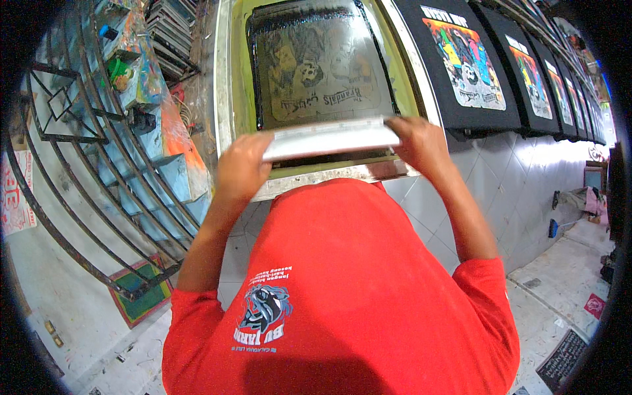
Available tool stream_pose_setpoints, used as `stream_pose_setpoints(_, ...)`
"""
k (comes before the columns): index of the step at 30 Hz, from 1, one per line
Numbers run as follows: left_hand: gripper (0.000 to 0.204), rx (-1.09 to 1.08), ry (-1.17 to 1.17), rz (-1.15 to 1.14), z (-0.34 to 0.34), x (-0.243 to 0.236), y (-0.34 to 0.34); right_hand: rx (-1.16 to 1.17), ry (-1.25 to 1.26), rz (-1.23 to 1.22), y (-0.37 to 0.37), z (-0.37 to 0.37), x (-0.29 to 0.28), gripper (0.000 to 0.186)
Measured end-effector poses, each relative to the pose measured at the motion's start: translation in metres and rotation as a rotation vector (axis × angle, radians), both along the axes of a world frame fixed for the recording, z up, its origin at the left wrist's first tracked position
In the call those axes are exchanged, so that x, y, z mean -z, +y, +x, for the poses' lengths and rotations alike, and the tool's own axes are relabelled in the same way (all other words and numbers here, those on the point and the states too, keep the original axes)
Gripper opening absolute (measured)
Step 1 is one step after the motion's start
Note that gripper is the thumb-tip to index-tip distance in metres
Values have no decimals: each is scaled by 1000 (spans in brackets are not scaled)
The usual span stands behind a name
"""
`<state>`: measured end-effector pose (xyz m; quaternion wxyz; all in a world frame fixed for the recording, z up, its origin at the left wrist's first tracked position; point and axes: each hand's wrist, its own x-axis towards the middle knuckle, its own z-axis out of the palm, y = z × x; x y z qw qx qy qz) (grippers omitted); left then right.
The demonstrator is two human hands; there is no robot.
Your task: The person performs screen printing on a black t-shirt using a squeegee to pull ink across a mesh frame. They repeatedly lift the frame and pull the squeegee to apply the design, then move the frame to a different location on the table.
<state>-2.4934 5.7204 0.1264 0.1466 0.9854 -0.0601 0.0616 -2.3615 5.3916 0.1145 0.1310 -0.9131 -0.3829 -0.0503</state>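
A wide silver-white squeegee (331, 139) lies across the near end of a screen printing frame (224, 79). My left hand (245, 166) is wrapped round its left end, and my right hand (416, 143) grips the right end. Beyond the squeegee, the mesh (322, 66) shows a dark, wet-looking area with a faint figure design and lettering. Black ink (255, 105) lines the edges of that area, with yellow-green mesh around it. The squeegee's blade edge is hidden from me.
On the right, several black shirts (471, 118) with colourful prints lie in a row on boards. A curved metal railing (72, 178) and paint-stained blue shelves (161, 181) stand at the left. Stacked frames (172, 39) lean at the upper left. Tiled floor (421, 204) shows below the frame.
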Motion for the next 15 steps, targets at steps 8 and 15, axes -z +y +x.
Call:
stream_pose_setpoints(8,48,34,13,-11,-38,38,-20,29,-87,104,-17,-53,47,27)
stream_pose_setpoints(15,57,20,26,-81,-14,40,0,16,36,18,-3,-22,26,27)
